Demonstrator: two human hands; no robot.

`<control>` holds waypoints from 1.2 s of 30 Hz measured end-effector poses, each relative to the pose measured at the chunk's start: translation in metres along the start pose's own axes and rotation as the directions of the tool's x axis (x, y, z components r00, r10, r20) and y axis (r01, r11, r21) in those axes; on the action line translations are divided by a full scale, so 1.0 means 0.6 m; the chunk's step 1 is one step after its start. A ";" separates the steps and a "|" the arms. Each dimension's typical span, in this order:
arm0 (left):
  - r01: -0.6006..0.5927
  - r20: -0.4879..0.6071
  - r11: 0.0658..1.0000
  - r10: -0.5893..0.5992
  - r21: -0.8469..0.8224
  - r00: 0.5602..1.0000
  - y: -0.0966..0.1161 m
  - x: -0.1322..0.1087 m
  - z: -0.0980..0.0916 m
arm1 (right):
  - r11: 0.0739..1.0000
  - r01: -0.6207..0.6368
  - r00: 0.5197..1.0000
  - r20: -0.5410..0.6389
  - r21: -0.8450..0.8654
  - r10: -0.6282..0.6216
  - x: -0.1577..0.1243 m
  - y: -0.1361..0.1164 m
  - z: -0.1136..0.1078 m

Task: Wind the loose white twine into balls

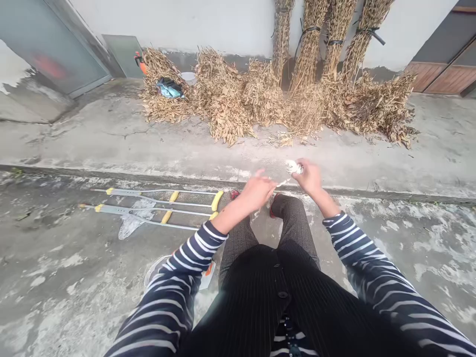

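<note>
On weathered concrete (67,307), dried bean stalks (223,99) by a white wall (208,25), crutches (148,208)

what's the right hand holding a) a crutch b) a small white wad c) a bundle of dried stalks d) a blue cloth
B, the right hand has a small white wad gripped at its fingertips.

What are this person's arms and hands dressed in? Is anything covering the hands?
The left sleeve and right sleeve are long, made of dark navy fabric with white horizontal stripes, and reach the wrists. The left hand and right hand are bare, without gloves.
</note>
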State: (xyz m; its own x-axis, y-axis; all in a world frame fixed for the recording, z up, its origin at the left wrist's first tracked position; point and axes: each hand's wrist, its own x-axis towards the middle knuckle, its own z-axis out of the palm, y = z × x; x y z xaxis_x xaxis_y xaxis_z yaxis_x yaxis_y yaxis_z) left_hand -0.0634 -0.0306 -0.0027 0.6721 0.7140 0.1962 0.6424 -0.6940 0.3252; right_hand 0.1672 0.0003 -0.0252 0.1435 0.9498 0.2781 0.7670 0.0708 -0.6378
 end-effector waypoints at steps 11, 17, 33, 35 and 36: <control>0.061 -0.004 0.925 -0.067 -0.376 0.998 -0.101 0.113 0.011 | 0.813 -0.077 0.975 0.214 0.577 -0.059 -0.079 -0.065 -0.005; 0.267 0.168 0.712 -0.209 -0.650 0.963 -0.085 0.041 0.104 | 0.534 -0.241 0.970 0.178 0.810 0.167 -0.026 -0.060 -0.042; 0.430 0.229 0.633 -0.377 -0.643 0.897 -0.130 -0.026 0.096 | 0.578 0.077 0.987 -0.144 0.813 0.070 0.092 -0.058 -0.215; 0.383 0.134 0.656 -0.397 -0.650 0.908 -0.138 0.023 0.052 | 0.595 0.195 0.965 -0.261 0.780 0.026 0.101 -0.105 -0.276; 0.329 0.061 0.675 -0.388 -0.660 0.920 -0.138 0.053 0.028 | 0.610 0.266 0.943 -0.332 0.746 -0.006 0.106 -0.131 -0.306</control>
State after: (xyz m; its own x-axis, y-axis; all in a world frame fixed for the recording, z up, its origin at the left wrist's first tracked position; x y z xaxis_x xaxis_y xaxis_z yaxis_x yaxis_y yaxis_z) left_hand -0.0891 0.0480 -0.0391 0.3915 0.9202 -0.0025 0.4113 -0.1726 0.8950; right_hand 0.2308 -0.0009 0.1748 0.3383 0.7945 0.5043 0.0398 0.5233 -0.8512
